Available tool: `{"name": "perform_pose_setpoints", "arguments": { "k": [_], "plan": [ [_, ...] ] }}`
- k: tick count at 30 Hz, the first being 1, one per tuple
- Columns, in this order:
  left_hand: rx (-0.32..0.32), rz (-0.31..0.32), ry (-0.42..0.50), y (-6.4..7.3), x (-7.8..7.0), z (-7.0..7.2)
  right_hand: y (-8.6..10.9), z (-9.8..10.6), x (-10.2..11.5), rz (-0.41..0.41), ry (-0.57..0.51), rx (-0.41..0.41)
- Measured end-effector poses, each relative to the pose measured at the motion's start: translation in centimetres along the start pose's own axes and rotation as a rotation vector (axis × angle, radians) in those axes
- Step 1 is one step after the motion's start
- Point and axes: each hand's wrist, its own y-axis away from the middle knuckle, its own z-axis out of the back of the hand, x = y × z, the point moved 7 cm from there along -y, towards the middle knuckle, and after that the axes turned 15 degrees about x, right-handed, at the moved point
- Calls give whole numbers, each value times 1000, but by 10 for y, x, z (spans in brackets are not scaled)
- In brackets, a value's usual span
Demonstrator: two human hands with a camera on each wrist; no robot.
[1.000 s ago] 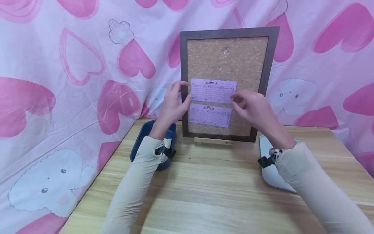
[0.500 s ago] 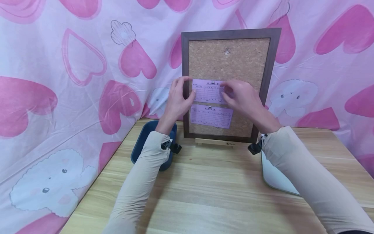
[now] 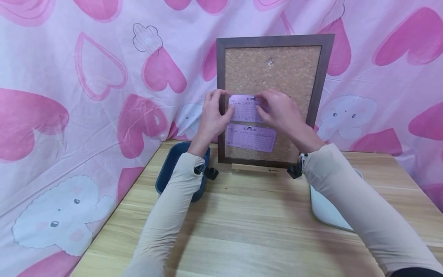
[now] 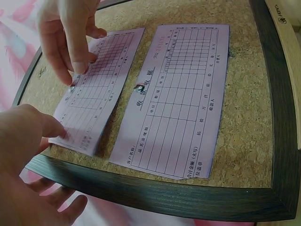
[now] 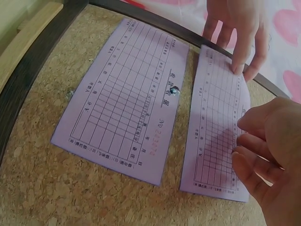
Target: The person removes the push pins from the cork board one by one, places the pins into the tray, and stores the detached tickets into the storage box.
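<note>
Two purple receipt slips hang one above the other on a framed corkboard [image 3: 277, 77]. My left hand [image 3: 212, 115] pinches the left end of the upper receipt [image 3: 243, 109], with its thumb on the front and index finger at the top corner. Near the pin [image 3: 253, 98] at that receipt's top edge is my right hand [image 3: 280, 109], its fingers loosely bent and fingertips touching the paper. The right hand covers part of this receipt in the head view. The lower receipt [image 3: 250, 138] has a shiny pin [image 4: 139, 87] through its heading, and no hand touches it.
A small wooden stand [image 3: 254, 168] supports the board on the wooden table [image 3: 242, 231]. To the left sits a dark blue tray [image 3: 166, 169], partly behind the left sleeve. A pale tray [image 3: 328, 209] lies at right. Several clear pins cluster high on the cork [image 3: 270, 61].
My right hand has slid left along the upper receipt, from its right edge to the pin at the top. The left hand stays at the left end.
</note>
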Motion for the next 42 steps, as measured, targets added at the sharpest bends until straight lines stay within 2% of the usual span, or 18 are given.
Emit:
{"name": "perform_pose_setpoints", "arguments": {
  "k": [13,22,30,42],
  "plan": [
    [18,22,-6,-2,2,-2,-5,1,6,-12,39,-12],
    [-27,48,29,-4,5,-1,-9,1,6,-5,28,-133],
    [-32,44,42,-4,6,-1,-10,1,5,-1,48,-237],
    [-26,38,38,-6,7,-1,-9,1,6,4,86,-289]
  ]
}}
